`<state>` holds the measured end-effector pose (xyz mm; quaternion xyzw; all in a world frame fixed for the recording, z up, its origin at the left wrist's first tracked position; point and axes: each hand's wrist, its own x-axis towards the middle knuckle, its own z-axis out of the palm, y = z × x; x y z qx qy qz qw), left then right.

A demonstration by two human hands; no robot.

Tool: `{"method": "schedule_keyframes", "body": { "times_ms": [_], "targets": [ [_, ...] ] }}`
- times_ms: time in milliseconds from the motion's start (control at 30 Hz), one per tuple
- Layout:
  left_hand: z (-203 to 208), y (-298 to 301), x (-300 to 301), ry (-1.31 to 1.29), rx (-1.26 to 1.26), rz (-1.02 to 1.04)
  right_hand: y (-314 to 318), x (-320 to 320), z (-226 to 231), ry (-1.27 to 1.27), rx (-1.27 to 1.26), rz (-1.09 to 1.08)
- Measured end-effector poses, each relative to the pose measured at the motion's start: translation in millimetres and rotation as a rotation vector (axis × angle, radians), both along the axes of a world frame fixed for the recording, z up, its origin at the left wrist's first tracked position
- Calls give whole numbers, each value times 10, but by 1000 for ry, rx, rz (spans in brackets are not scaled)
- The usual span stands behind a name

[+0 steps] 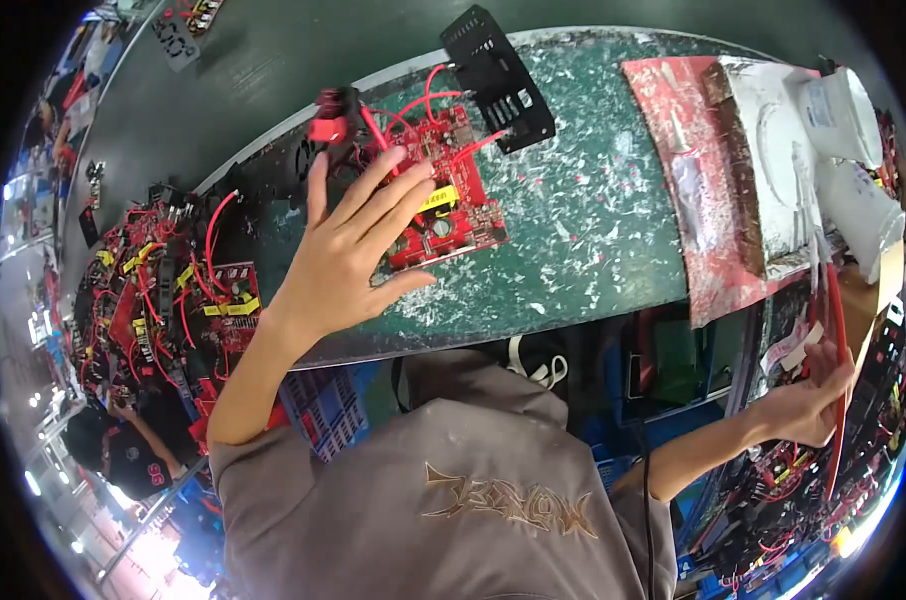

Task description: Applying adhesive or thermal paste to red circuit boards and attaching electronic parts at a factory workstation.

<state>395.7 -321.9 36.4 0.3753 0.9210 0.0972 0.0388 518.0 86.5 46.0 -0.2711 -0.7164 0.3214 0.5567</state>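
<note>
My left hand (348, 240) is spread over a red circuit board (483, 222), its fingers apart and covering part of the board. Near its fingertips are a pink-and-black connector (331, 118) and several red wires. A black slotted metal plate (500, 85) lies at the board's far side, with red wires running to it. Out to the right, my right hand (813, 400) is closed around a long, thin red stick (837, 330). The stick's upper end meets whitish, stringy material (808, 200) beside a white container (841, 115); what tips the stick is unclear.
The green bench top (583, 240) is littered with white flecks. A red, paste-smeared sheet (668, 160) lies at its right end, under a white-coated board (763, 190). Many wired red boards (158, 300) are piled at left. Another person (123, 445) is at lower left.
</note>
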Motion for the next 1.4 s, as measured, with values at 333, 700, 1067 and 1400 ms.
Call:
{"method": "schedule_keyframes", "body": {
  "times_ms": [333, 700, 1067, 1400],
  "targets": [
    [-376, -238, 159, 187, 353, 192, -492, 399, 40, 74, -53, 173],
    [-450, -238, 151, 221, 375, 225, -724, 453, 100, 74, -81, 262],
    [-472, 82, 148, 364, 366, 402, -1506, 288, -73, 42, -216, 529],
    [-476, 144, 163, 370, 371, 470, -1540, 325, -113, 22, -228, 560]
  ]
}}
